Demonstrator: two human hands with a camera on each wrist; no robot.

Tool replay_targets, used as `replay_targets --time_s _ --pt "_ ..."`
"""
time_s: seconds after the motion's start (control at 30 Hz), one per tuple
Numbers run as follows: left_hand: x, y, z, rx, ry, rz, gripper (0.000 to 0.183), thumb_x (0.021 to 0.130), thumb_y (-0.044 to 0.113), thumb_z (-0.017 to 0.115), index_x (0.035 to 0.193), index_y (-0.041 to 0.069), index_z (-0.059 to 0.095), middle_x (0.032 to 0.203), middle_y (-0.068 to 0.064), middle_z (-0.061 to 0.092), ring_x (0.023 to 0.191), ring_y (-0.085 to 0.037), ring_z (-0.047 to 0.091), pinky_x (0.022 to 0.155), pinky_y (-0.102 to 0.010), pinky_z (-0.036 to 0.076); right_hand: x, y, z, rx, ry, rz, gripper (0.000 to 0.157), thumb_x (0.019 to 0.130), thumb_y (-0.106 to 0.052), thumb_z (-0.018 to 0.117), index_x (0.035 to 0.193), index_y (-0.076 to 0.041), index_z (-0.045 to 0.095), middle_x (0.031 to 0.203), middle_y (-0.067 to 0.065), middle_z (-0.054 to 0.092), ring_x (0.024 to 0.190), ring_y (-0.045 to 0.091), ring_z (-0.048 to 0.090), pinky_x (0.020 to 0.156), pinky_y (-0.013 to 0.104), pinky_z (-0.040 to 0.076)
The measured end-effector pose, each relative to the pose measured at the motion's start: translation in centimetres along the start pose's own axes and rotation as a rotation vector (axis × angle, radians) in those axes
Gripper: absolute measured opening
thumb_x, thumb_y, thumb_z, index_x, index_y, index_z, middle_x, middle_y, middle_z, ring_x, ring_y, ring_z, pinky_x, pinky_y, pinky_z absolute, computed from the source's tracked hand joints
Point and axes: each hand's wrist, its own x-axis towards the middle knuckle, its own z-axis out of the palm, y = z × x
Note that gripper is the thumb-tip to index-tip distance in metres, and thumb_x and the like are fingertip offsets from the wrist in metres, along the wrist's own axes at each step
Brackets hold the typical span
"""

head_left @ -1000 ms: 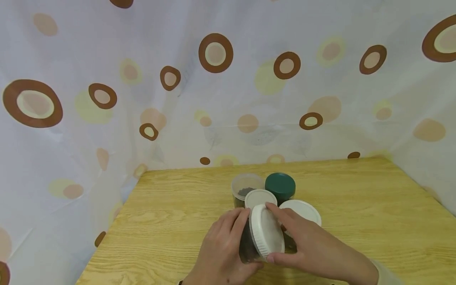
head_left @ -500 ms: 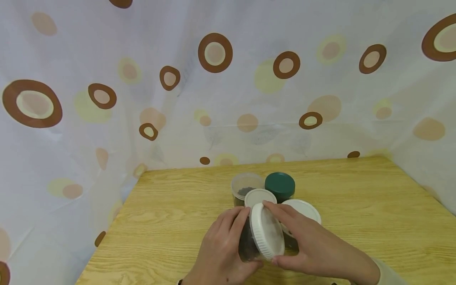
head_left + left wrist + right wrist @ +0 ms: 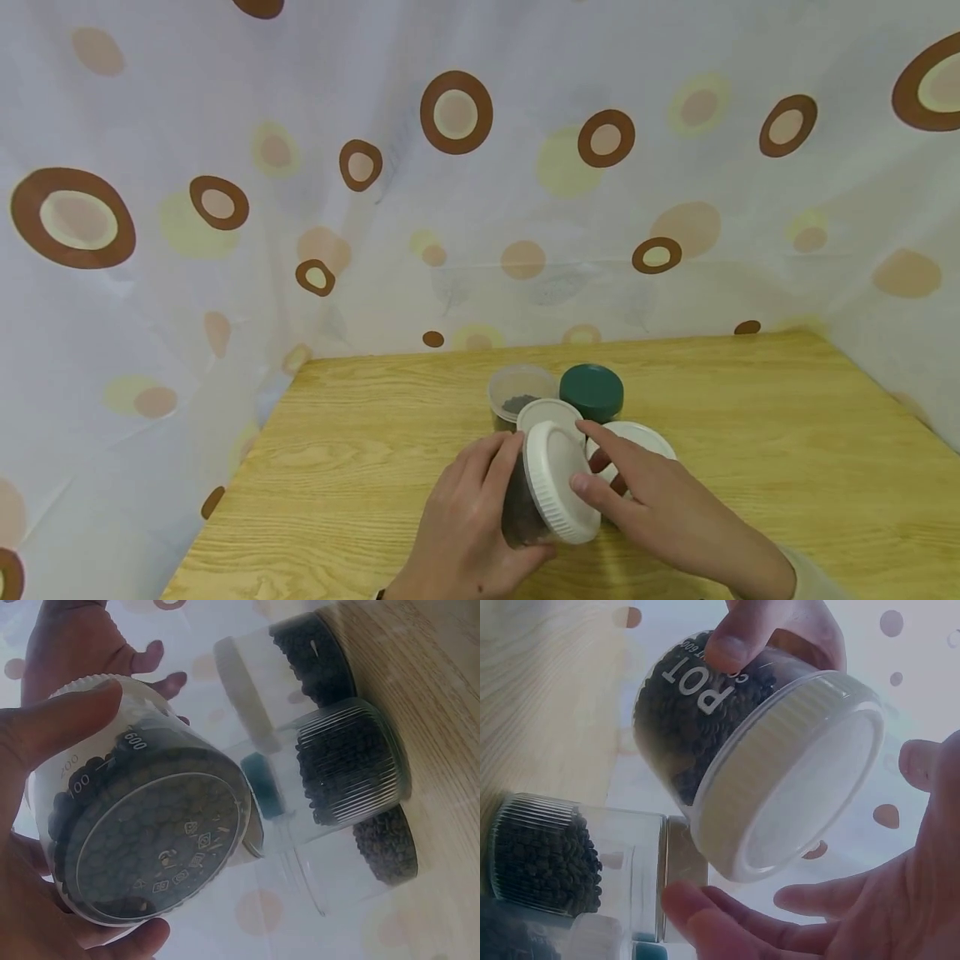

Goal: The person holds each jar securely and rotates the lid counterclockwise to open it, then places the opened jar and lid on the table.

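My left hand [image 3: 465,517] grips a clear jar [image 3: 519,508], tilted so that its white ribbed lid [image 3: 558,483] faces right. Dark bean-like pieces fill part of it, and the printed word POT shows on its side [image 3: 697,697] in the right wrist view. The jar's round base [image 3: 150,847] faces the camera in the left wrist view. My right hand [image 3: 663,504] is spread beside the lid; its thumb overlaps the lid in the head view. From the right wrist, its fingers [image 3: 757,922] appear loosely bent and apart from the lid, holding nothing.
Several jars stand close together behind the held one: a clear-topped jar [image 3: 521,387], a green-lidded jar [image 3: 591,390], a pale-lidded jar [image 3: 551,412] and a white-lidded jar [image 3: 648,437]. Dark grains show inside a ribbed jar [image 3: 349,765]. A patterned curtain [image 3: 480,192] surrounds the wooden table [image 3: 360,442].
My right hand has let go of the lid's edge: the thumb rose from its lower rim and the fingers moved right. My left hand keeps its grip, with the jar almost still.
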Motion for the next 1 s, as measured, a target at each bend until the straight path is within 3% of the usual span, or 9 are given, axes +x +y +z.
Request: replay_targets --time_s 0.23,0.43,0.53,0.63,0.77,0.87,1.0 --pt "-0.27 -0.09 0.61 0.072 0.049 0.032 0.102 0.053 0.054 0.091 0.137 0.009 0.054 0.124 -0.005 0.062 0.111 -0.018 0.063 0.085 -0.035 0.058 0.2 -0.49 0.24 -0.009 -0.063 0.054 0.064 0.098 -0.052 0.053 0.151 -0.02 0.039 0.101 -0.005 0.066 0.07 -0.004 0.054 0.059 0.021 0.044" --pt "-0.28 0.09 0.85 0.109 0.051 0.06 0.099 0.058 0.055 0.089 0.138 0.01 0.052 0.125 -0.007 0.06 0.111 -0.019 0.062 0.085 -0.033 0.059 0.15 -0.58 0.5 -0.018 -0.063 0.057 0.083 0.091 -0.06 0.059 0.155 -0.016 0.032 0.099 -0.007 0.065 0.075 -0.005 0.055 0.062 0.019 0.044" --pt "-0.27 0.18 0.79 0.102 0.055 0.068 0.096 0.061 0.054 0.087 0.138 0.009 0.052 0.124 -0.007 0.06 0.11 -0.018 0.062 0.083 -0.031 0.059 -0.15 -0.46 0.48 -0.022 -0.043 -0.007 0.088 0.086 -0.062 0.064 0.156 -0.019 0.031 0.109 -0.005 0.062 0.08 -0.003 0.056 0.064 0.019 0.046" --pt "-0.3 0.27 0.68 0.059 0.048 0.051 0.097 0.06 0.052 0.088 0.138 0.008 0.051 0.124 -0.006 0.06 0.11 -0.017 0.062 0.08 -0.03 0.06 -0.39 -0.31 0.45 -0.07 -0.005 -0.144 0.09 0.083 -0.06 0.07 0.155 -0.026 0.029 0.125 -0.003 0.057 0.092 0.002 0.058 0.069 0.02 0.05" --pt "-0.3 0.31 0.54 0.023 0.049 0.034 0.098 0.056 0.048 0.09 0.137 0.008 0.052 0.124 -0.005 0.06 0.111 -0.016 0.062 0.077 -0.03 0.06 -0.44 -0.17 0.45 -0.135 0.043 -0.306 0.094 0.08 -0.046 0.079 0.156 -0.033 0.024 0.14 -0.004 0.048 0.106 0.009 0.057 0.076 0.024 0.053" --pt "-0.2 0.25 0.47 0.023 0.052 0.039 0.098 0.054 0.046 0.09 0.137 0.008 0.053 0.123 -0.005 0.061 0.11 -0.016 0.062 0.076 -0.03 0.06 -0.44 -0.1 0.34 -0.152 0.058 -0.363 0.098 0.077 -0.037 0.081 0.156 -0.031 0.024 0.145 -0.005 0.044 0.112 0.009 0.055 0.08 0.025 0.054" --pt "-0.17 0.23 0.37 0.018 0.035 0.035 0.1 0.054 0.047 0.09 0.138 0.009 0.052 0.124 -0.005 0.06 0.11 -0.016 0.062 0.076 -0.03 0.06 -0.46 0.04 0.15 -0.161 0.05 -0.399 0.096 0.08 -0.039 0.079 0.158 -0.028 0.023 0.149 -0.003 0.042 0.115 0.011 0.055 0.083 0.026 0.055"
